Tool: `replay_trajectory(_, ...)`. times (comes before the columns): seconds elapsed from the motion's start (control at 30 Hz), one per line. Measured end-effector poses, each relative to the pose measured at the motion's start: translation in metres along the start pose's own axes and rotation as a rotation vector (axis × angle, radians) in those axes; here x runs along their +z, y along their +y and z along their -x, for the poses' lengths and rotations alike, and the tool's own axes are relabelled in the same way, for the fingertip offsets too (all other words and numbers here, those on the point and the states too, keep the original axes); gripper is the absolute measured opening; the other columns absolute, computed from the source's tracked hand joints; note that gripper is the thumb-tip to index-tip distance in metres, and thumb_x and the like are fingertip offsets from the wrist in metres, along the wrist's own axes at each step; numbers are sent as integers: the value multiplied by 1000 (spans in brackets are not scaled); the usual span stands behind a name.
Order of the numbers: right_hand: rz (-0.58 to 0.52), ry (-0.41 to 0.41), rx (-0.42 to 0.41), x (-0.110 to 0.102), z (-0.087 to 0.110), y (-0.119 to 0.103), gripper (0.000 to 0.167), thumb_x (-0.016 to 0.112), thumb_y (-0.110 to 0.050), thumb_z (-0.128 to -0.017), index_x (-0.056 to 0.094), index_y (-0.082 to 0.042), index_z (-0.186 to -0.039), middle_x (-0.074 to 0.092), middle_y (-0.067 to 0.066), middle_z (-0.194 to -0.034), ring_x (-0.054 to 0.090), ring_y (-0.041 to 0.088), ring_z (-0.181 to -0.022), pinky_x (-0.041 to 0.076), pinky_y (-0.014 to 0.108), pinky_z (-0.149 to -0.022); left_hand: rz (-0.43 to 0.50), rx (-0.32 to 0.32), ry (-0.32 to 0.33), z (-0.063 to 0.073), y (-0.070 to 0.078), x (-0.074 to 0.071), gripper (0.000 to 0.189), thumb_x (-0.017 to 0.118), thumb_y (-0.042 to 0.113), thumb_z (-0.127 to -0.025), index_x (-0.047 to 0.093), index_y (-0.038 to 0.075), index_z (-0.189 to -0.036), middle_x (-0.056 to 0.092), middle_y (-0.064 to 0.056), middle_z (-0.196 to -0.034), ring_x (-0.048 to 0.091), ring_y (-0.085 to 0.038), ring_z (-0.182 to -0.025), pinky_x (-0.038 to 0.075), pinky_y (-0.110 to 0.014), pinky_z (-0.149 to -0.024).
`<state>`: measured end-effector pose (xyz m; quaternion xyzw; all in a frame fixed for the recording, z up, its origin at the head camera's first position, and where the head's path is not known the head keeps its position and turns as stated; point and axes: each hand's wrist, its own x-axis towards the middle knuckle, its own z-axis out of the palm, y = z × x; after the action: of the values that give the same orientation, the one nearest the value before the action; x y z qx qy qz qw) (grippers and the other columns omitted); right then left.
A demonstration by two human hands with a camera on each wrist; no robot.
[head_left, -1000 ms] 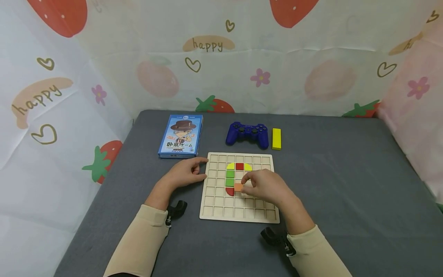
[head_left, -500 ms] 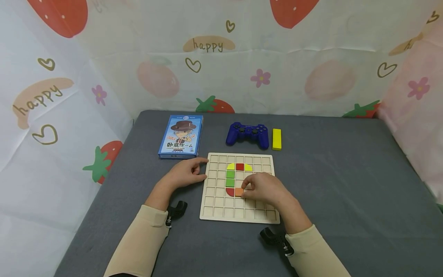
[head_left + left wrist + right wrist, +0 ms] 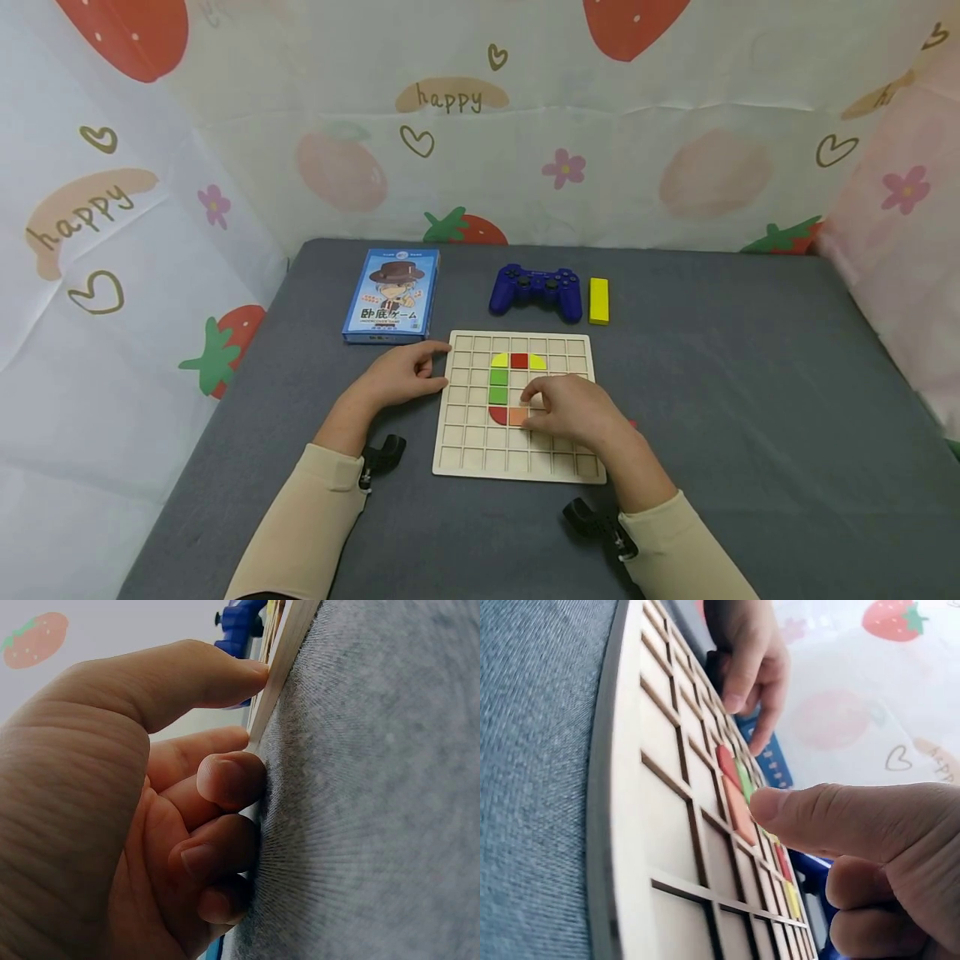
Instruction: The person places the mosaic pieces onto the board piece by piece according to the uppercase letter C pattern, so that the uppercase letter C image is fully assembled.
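Observation:
A pale wooden grid board (image 3: 468,457) lies on the table. My left hand (image 3: 397,375) touches its left edge with thumb and index fingertip; in the left wrist view the other fingers curl in. Over the board, my right hand (image 3: 577,407) has its thumb tip at the orange square tile (image 3: 517,417), which sits in a cell beside a red quarter-round tile (image 3: 498,415). The index fingertip is bent just beyond the orange tile, with a gap to the thumb. Two green square tiles (image 3: 498,386), two yellow quarter-round tiles (image 3: 537,362) and a red square tile (image 3: 519,361) fill other cells.
Behind the board are a blue game box (image 3: 393,293), a blue game controller (image 3: 536,292) and a yellow block (image 3: 599,301). A small red patch (image 3: 633,423) peeks out beside the right wrist. A printed cloth hangs behind the grey table (image 3: 750,400).
The orange tile has shifted toward me, level with the red quarter-round. My right index finger has drawn slightly away from it. The left hand has stayed still. A red patch now shows beside the right wrist.

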<state>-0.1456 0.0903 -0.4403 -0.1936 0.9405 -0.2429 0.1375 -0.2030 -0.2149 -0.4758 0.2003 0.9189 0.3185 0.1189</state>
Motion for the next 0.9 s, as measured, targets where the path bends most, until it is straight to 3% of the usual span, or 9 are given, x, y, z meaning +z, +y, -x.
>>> replay_trajectory(0.23,-35,68,-10,-10,13,-2,30,82,-31,-88,75,-15,-113,52,-3,-67,46,15,-57,37,33,-55,6,-5,-1,2,4,-1,56,74,30,-94,59,12,-144,51,2,-69,45,-14,-61,37,-34,-65)
replay_trajectory(0.9,-47,197,20,-36,51,12,30,78,-29,-92,73,-14,-117,45,-3,-66,38,14,-55,31,32,-53,5,7,8,1,3,0,54,75,30,-94,60,13,-143,50,3,-70,44,-13,-62,37,-34,-66)
